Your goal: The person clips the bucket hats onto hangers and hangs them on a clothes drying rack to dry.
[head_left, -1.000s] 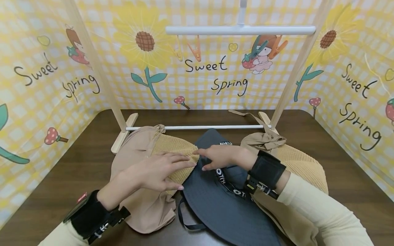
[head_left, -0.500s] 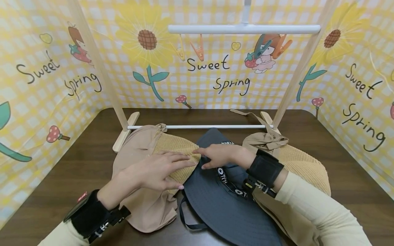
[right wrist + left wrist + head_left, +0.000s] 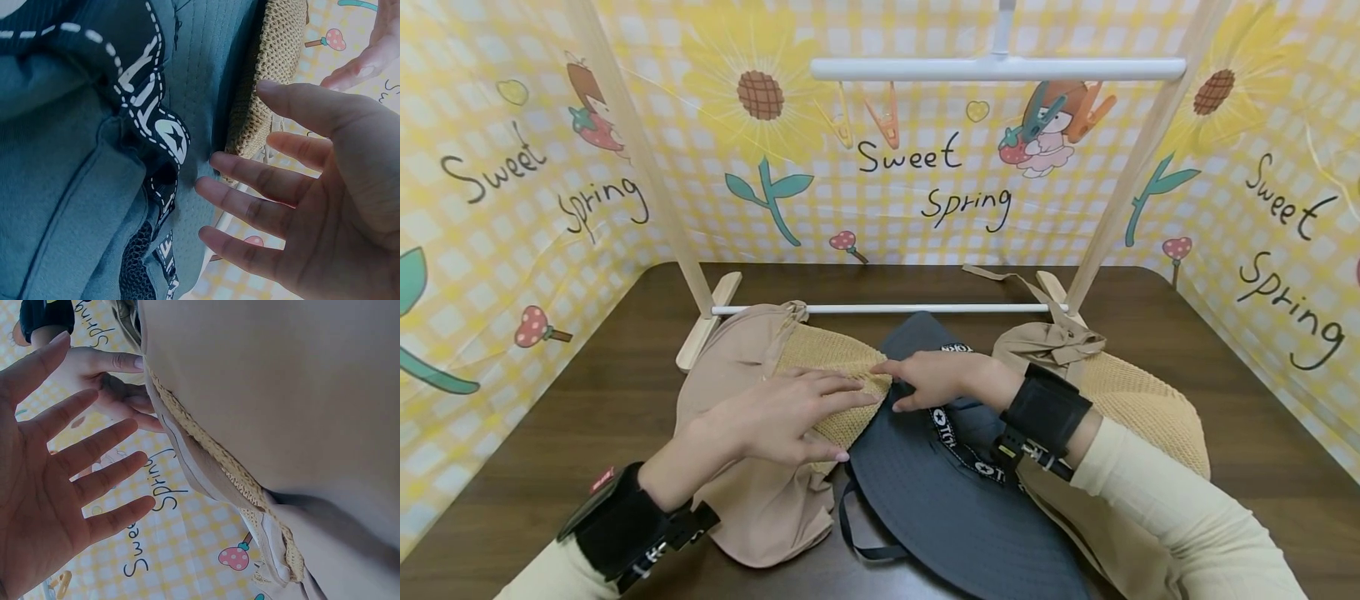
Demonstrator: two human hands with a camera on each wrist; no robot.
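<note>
A beige sun hat [image 3: 718, 367] with a yellow straw-knit panel [image 3: 820, 354] lies on the left of the table. My left hand [image 3: 786, 417] is over it, its fingers extended toward the knit panel; in the left wrist view the palm and fingers [image 3: 103, 447] are spread. A dark grey wide-brimmed hat [image 3: 955, 508] with a black lettered band [image 3: 943, 429] lies in the middle, overlapped by my right hand [image 3: 936, 379]. The right index fingertip is right at the knit panel's edge, and the fingers look relaxed in the right wrist view.
A second beige hat with a straw-knit part [image 3: 1150, 408] lies at the right, partly under my right arm. Behind the hats stands a wooden rack with a low white rod [image 3: 925, 309] and an upper white bar [image 3: 1000, 69] carrying several clothespins [image 3: 887, 121].
The head view has shifted slightly, so the scene sits a little further right. Both hands and the hats keep nearly the same places.
</note>
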